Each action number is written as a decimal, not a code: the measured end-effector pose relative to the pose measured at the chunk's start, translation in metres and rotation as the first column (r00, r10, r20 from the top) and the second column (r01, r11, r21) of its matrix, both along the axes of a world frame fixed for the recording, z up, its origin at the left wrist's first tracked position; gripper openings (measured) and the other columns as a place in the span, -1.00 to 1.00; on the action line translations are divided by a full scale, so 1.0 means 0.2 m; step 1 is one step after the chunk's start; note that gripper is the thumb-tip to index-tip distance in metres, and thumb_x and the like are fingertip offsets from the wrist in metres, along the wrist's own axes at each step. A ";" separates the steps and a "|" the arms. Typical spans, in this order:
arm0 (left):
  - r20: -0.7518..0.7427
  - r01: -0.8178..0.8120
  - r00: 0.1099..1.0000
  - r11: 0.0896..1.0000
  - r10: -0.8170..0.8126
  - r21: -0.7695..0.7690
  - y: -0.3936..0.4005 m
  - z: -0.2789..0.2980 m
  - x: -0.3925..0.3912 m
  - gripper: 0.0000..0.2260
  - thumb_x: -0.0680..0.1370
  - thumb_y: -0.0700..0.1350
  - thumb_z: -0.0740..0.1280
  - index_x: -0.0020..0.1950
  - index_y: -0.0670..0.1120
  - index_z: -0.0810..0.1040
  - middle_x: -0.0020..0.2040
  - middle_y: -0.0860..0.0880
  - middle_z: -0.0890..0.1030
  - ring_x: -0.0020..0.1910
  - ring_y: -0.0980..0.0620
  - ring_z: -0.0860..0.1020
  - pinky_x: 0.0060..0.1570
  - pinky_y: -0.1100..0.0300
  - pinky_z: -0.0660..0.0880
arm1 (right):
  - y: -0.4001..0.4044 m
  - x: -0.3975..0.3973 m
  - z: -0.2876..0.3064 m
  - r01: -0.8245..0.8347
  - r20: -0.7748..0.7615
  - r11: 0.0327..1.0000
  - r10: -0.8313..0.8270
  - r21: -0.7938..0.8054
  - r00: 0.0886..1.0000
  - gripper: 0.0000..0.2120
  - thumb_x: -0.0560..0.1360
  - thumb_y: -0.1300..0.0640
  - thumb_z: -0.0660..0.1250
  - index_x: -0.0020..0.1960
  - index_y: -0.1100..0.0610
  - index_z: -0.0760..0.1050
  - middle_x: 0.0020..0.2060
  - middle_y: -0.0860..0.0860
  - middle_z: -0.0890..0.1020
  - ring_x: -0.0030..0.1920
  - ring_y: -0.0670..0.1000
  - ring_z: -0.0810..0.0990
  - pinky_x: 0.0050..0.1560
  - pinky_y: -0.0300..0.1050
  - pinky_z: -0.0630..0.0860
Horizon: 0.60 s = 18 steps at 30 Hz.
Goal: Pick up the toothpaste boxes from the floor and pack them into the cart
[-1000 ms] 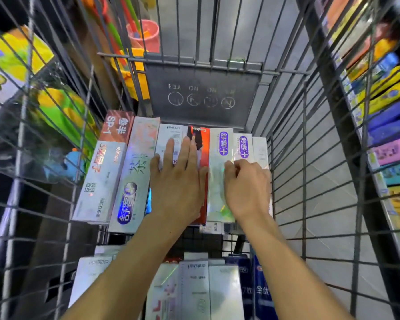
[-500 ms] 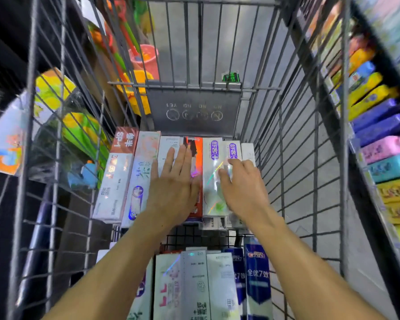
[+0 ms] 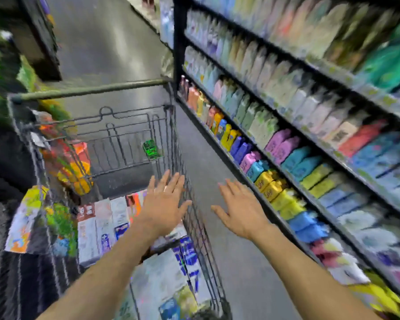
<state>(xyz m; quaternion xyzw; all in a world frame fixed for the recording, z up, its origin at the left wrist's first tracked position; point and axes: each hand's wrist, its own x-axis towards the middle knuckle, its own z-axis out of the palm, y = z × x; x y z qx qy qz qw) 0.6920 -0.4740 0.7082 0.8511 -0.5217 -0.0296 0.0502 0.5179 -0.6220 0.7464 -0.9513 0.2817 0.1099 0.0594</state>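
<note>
A wire shopping cart (image 3: 171,135) fills the lower left of the blurred view. Several toothpaste boxes (image 3: 102,225) lie side by side on its floor in a far row, and more boxes (image 3: 185,255) lie in a nearer row. My left hand (image 3: 164,204) hovers over the cart's right side with fingers spread and holds nothing. To the right of the cart wall, my right hand (image 3: 240,209) is over the aisle floor, also flat, spread and empty. No toothpaste box on the floor is in sight.
A tall shelf unit (image 3: 310,135) packed with coloured bottles and refill pouches runs along the right. The grey aisle floor (image 3: 208,172) lies between cart and shelf. Bagged goods (image 3: 26,222) hang at the cart's left. The cart handle (image 3: 90,90) is at the far end.
Both hands have lifted off the boxes and come up out of the cart. The right hand has swung right, outside the cart wall. The view has risen and turned toward the shelf.
</note>
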 end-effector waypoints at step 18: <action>0.184 0.952 0.290 0.302 -0.939 0.042 -0.76 0.71 -3.18 -0.19 0.50 0.33 -0.32 0.66 -0.03 0.06 0.65 -0.04 0.10 0.64 -0.07 0.02 0.54 -0.27 -0.08 | 0.65 -3.50 0.50 0.966 0.216 0.235 -0.943 -0.105 0.253 -0.09 0.46 -0.43 -0.21 0.59 0.11 0.21 0.56 0.16 0.27 0.55 0.19 0.22 0.54 0.10 0.16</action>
